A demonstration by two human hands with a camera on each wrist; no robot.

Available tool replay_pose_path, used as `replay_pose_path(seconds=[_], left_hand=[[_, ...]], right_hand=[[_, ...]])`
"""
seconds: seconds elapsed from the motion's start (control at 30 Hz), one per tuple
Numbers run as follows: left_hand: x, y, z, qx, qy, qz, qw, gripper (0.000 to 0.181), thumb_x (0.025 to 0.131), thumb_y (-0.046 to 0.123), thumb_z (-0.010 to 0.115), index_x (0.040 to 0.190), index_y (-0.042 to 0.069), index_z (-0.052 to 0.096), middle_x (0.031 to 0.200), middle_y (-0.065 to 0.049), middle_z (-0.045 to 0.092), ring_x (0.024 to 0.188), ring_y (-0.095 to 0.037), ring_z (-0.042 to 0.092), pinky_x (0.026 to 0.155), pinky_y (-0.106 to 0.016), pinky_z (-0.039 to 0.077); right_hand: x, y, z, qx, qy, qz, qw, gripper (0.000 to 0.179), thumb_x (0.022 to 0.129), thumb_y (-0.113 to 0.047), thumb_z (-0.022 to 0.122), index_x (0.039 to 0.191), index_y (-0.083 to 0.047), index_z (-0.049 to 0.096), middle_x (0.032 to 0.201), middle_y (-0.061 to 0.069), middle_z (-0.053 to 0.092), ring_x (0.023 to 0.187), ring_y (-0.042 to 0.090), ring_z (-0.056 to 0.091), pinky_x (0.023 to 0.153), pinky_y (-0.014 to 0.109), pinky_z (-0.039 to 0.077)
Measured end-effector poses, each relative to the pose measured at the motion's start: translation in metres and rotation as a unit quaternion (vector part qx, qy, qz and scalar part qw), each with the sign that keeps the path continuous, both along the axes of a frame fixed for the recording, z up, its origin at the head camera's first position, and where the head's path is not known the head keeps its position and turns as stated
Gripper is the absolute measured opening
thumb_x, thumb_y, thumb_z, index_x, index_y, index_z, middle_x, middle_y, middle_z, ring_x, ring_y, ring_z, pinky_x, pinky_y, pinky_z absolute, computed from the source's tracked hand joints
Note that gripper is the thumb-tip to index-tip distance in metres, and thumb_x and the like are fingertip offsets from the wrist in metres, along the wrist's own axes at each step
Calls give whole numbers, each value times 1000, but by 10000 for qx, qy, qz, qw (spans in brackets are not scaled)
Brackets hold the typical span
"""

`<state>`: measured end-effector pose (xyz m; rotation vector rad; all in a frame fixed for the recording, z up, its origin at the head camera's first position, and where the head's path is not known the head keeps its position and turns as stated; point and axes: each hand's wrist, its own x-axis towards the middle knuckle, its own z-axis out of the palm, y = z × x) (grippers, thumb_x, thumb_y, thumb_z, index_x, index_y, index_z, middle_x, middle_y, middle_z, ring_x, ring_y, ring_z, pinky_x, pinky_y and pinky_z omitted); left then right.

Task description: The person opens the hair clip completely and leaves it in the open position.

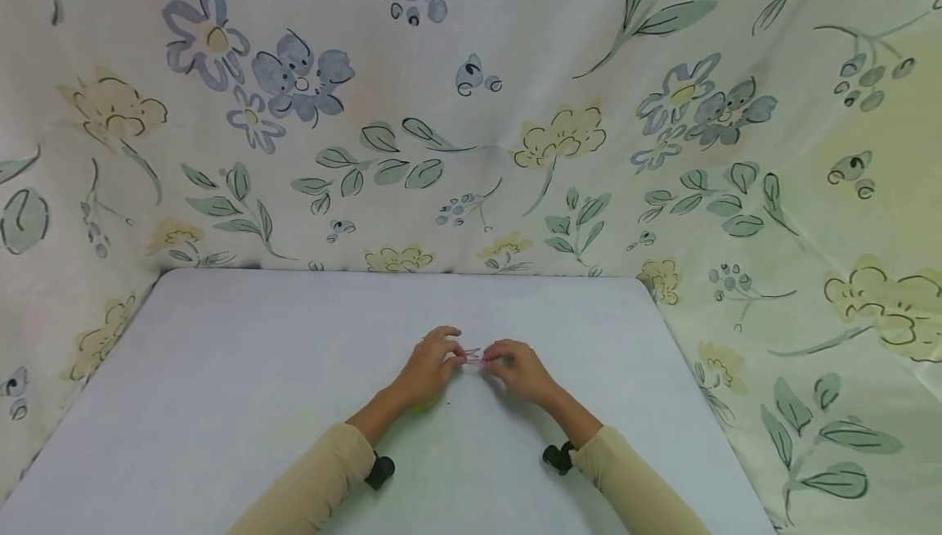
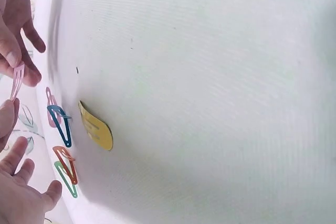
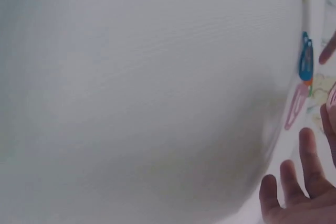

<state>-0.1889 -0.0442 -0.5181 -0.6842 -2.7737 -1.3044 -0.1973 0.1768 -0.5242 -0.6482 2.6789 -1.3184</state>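
Both hands meet over the white table around a pink snap hair clip (image 2: pixel 18 80). My left hand (image 1: pixel 429 367) pinches one end, and my right hand (image 1: pixel 521 370) pinches the other. In the left wrist view, the other fingers of the left hand (image 2: pixel 26 192) are spread apart. Nearby are another pink clip (image 3: pixel 296 106), overlapped by a blue clip (image 2: pixel 62 132), and an orange clip (image 2: pixel 70 171) overlapping a green clip (image 2: pixel 63 174). A broader yellow teardrop-shaped clip (image 2: pixel 98 132) lies closer to the left wrist camera. In the head view the hands hide most of these.
The white table (image 1: pixel 257 371) reaches back to a hanging floral cloth (image 1: pixel 441 110), which also runs along both sides. Dark wrist cameras sit under the left sleeve (image 1: pixel 316 469) and the right sleeve (image 1: pixel 625 469). Small dark specks dot the tabletop.
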Motion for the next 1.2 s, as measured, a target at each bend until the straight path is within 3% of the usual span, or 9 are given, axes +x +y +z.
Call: replay_pose_path(seconds=[0.1, 0.23, 0.47, 0.67, 0.77, 0.97, 1.2], left_hand=[[-2, -1, 1, 447, -201, 97, 9988, 8, 97, 10, 64, 93, 8, 71, 138, -12, 54, 135, -33, 45, 109, -55, 35], [-2, -2, 7, 936, -609, 223, 9935, 11, 98, 11, 63, 92, 6, 71, 139, -11, 55, 135, -34, 45, 109, -52, 37], [-1, -3, 18, 1901, -1600, 554, 9671, 15, 99, 14, 62, 95, 3, 72, 141, -11, 55, 136, -35, 44, 108, -53, 38], [-1, -4, 20, 2122, -1983, 738, 9540, 19, 98, 21, 63, 98, 4, 72, 140, -10, 56, 140, -34, 39, 114, -58, 26], [-1, -4, 22, 2177, -2095, 755, 9503, 21, 99, 23, 63, 99, 5, 72, 141, -9, 56, 140, -35, 39, 114, -58, 26], [-1, -5, 26, 2325, -2348, 722, 9411, 23, 100, 24, 61, 98, 4, 72, 144, -7, 54, 141, -34, 38, 111, -54, 34], [-1, -5, 28, 2659, -2692, 563, 9239, 22, 101, 19, 59, 101, 0, 72, 146, -6, 51, 138, -30, 42, 105, -45, 44]], right_hand=[[-1, -3, 7, -392, -559, -153, 9976, 14, 93, -2, 65, 104, -2, 75, 114, 12, 71, 114, 30, 61, 97, 51, 47], [-1, -6, 16, -791, -1391, -497, 9859, 20, 97, -5, 60, 112, 1, 73, 121, 15, 68, 122, 32, 56, 103, 54, 42], [-1, -8, 27, -1562, -2288, -500, 9596, 28, 100, -12, 58, 120, 6, 67, 124, 16, 67, 119, 35, 56, 103, 54, 41], [-2, -7, 27, -1941, -2408, -429, 9500, 32, 99, -18, 60, 121, 6, 67, 122, 11, 69, 123, 37, 55, 104, 50, 43], [-4, -7, 26, -2111, -2456, -408, 9452, 33, 99, -19, 60, 121, 6, 66, 120, 9, 69, 124, 37, 54, 104, 49, 43], [-3, -7, 29, -2340, -2646, -368, 9348, 33, 100, -19, 59, 122, 5, 66, 123, 9, 68, 127, 36, 52, 107, 50, 40], [-3, -7, 31, -2379, -2626, -244, 9348, 33, 102, -18, 57, 124, 7, 63, 125, 12, 67, 127, 37, 51, 109, 51, 38]])
